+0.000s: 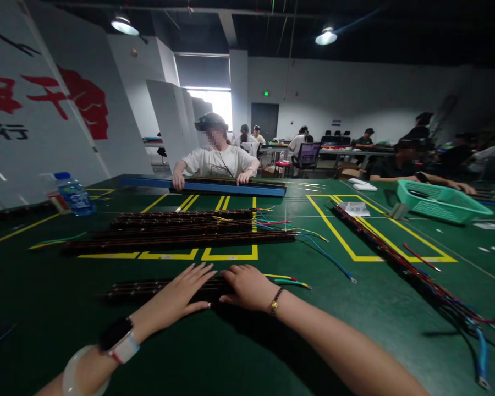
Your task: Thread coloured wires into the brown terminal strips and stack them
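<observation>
A long dark wiring strip [144, 290] lies crosswise on the green table in front of me, with yellow and green wires [291, 281] ending in ring terminals at its right end. My left hand [183, 294] rests over its middle, fingers stretched out and thumb on the near side. Close beside it, my right hand [249, 287] bends its fingers over the same strip, the thumb along the near edge. The hands hide the strip's middle. Just beyond lie several similar dark strips [181, 241] side by side, with blue, red, yellow and green wire ends.
Yellow tape outlines [231, 256] mark the green table [313, 341]. A long wire harness [400, 258] runs diagonally on the right, near a green basket [445, 203]. A water bottle [74, 195] stands at left. Opposite, a person [218, 157] handles a blue channel [247, 188].
</observation>
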The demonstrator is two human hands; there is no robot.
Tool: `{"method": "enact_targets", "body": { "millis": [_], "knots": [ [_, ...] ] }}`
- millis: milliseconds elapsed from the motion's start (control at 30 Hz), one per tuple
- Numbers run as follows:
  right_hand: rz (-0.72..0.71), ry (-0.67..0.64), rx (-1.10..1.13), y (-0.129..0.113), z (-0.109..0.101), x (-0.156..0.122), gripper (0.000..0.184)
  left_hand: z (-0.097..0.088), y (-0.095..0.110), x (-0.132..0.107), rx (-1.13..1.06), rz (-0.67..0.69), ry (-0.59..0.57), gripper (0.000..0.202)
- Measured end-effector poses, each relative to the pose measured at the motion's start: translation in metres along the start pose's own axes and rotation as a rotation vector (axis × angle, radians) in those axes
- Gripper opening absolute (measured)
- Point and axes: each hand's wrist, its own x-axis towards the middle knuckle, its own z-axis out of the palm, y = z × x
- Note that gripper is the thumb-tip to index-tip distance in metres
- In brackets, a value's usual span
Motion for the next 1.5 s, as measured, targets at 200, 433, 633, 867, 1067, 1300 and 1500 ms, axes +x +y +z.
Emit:
{"method": "enact_targets", "body": {
  "millis": [200,433,633,867,1067,1300,1500],
  "knots": [
    [0.235,-0.006,0.105,0.055,-0.031,-0.069,0.059,0.030,-0.041,-0.007,0.001,-0.020,0.031,0.053],
    [0.357,-0.155,0.418,0.064,0.000,-0.085,0.033,0.011,-0.044,-0.021,0.021,-0.059,0.003,0.048],
    [0.363,-0.195,0.670,0.052,0.013,-0.082,0.043,-0.024,0.065,-0.028,-0.178,-0.121,0.112,0.058],
    [0.302,-0.215,1.055,0.056,0.017,-0.092,0.046,0.023,0.181,0.015,-1.365,-0.227,-0.543,0.044],
    [0.210,0.015,0.796,0.034,0.024,-0.090,0.025,0.062,0.178,0.045,-2.049,-0.472,-0.289,0.032],
    [0.135,0.195,0.289,-0.006,0.032,-0.079,0.029,0.069,0.168,0.037,-2.345,-0.518,0.160,0.028],
    [-0.057,0.198,0.009,-0.002,0.020,-0.091,0.027,0.068,0.165,0.038,-2.320,-0.557,0.277,0.023]
  ]
}}
